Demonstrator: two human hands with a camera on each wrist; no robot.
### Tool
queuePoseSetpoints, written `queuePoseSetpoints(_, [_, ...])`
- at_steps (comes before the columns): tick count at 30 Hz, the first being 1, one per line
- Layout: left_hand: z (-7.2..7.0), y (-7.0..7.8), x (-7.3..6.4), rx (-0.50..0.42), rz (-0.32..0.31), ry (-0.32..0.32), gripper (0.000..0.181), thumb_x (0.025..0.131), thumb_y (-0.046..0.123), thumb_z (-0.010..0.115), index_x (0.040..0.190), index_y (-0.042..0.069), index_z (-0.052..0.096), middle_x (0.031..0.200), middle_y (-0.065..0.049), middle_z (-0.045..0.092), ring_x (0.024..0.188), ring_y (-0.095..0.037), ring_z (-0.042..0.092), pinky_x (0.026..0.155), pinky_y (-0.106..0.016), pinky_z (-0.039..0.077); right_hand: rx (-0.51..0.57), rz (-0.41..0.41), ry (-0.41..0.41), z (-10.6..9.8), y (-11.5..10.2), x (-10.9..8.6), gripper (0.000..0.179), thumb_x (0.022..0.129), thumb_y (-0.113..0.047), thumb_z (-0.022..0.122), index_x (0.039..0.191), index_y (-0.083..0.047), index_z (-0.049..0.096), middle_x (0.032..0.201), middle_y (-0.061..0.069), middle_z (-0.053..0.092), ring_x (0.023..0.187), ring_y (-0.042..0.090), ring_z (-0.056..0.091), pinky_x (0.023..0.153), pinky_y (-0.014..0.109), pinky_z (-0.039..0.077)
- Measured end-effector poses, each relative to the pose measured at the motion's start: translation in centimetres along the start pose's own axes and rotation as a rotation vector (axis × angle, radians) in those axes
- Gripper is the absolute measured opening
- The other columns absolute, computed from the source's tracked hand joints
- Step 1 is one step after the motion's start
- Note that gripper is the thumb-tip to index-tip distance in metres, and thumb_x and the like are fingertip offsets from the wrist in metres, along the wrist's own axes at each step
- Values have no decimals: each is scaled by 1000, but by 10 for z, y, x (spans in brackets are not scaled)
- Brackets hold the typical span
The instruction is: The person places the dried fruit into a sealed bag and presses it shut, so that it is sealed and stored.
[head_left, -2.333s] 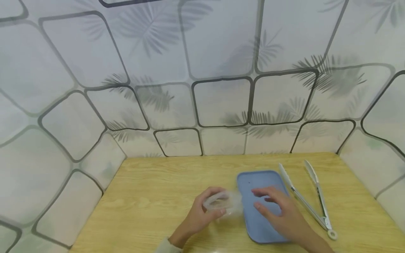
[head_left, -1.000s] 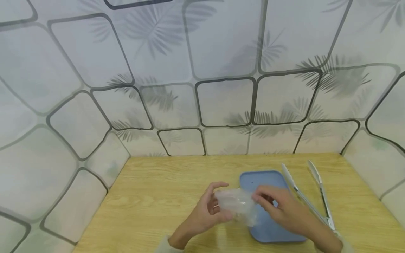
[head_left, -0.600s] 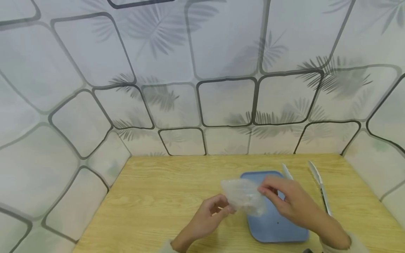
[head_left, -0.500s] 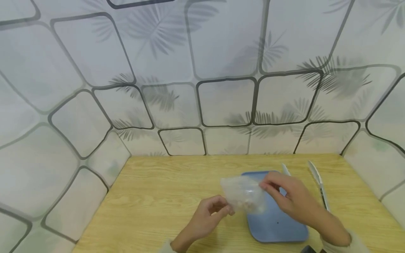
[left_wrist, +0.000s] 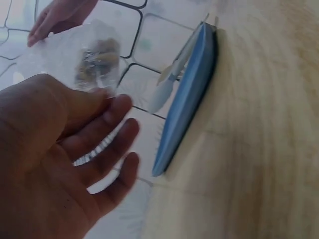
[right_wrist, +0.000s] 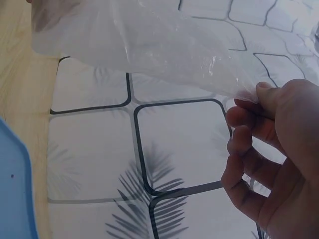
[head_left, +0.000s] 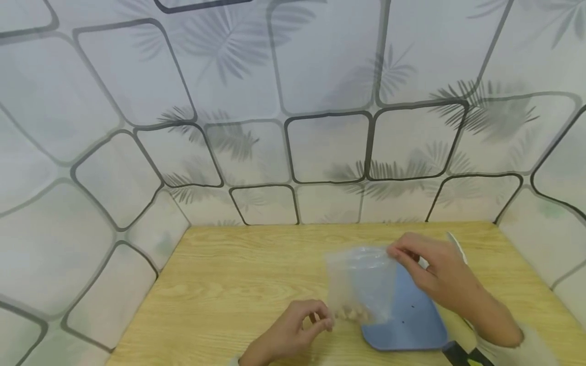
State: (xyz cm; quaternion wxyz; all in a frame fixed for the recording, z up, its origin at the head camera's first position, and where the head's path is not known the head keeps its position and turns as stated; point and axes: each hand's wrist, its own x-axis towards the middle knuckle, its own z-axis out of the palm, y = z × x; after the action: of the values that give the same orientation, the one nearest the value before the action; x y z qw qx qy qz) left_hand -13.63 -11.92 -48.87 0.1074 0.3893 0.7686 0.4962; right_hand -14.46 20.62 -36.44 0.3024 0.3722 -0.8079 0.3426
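A clear plastic bag (head_left: 363, 284) hangs over the left part of the blue tray (head_left: 407, 333), with several small tan pieces (head_left: 353, 311) gathered at its bottom. My right hand (head_left: 435, 267) pinches the bag's upper right corner between thumb and index finger, and the right wrist view shows the film (right_wrist: 164, 45) stretched away from that grip. At the bag's lower left corner, my left hand (head_left: 297, 328) pinches the film with thumb and index fingertip. In the left wrist view its other fingers (left_wrist: 112, 149) are spread and bent, and the tan contents (left_wrist: 97, 62) show just beyond.
Metal tongs (head_left: 458, 247) lie right of the tray, mostly hidden behind my right hand. A black object (head_left: 458, 353) shows at the lower right by the sleeve. Small dark specks mark the tray. A patterned backdrop (head_left: 329, 203) borders the wooden table (head_left: 220, 284).
The right hand first took hold of the bag, then rose toward the upper right, spreading it flat and upright. The left hand went from holding the bag's opening to its lower corner.
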Motion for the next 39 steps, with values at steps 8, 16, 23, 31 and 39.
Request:
queuePoseSetpoints(8, [-4,19,11,-38,-77,103,34,115,25,55,146,12,51,136,-10,65,127,-11,59,105,-29,53,163,72,-36,5,-1,-8,45,89,19,73,103,-24,75,83,-15,68,70,-1,61,66,15,50])
queuePoseSetpoints(16, [-14,42,36,-165,8,419,23,113,12,58,127,-2,70,128,-21,74,119,-6,65,108,-30,56,204,38,-29,17,5,-22,42,89,19,73,109,-17,78,90,-2,77,75,0,67,66,16,52])
queuePoseSetpoints(23, [-15,40,38,-180,68,437,12,108,8,66,111,1,75,106,-25,77,96,-3,73,90,-28,62,232,132,-47,15,5,-33,39,95,16,69,112,-18,77,87,-6,74,72,2,66,64,19,50])
queuePoseSetpoints(31, [-19,51,39,-205,165,466,11,106,1,66,112,-3,74,104,-28,75,96,-1,72,85,-29,64,383,339,-299,30,12,-61,49,90,-8,88,133,-13,65,105,-9,70,88,1,66,73,26,59])
queuePoseSetpoints(39, [-21,59,40,-217,169,520,13,105,0,67,113,-7,74,104,-31,76,93,-3,75,84,-31,66,517,359,-423,61,13,-81,22,96,-13,83,117,-10,75,92,-6,75,78,-4,64,60,25,57])
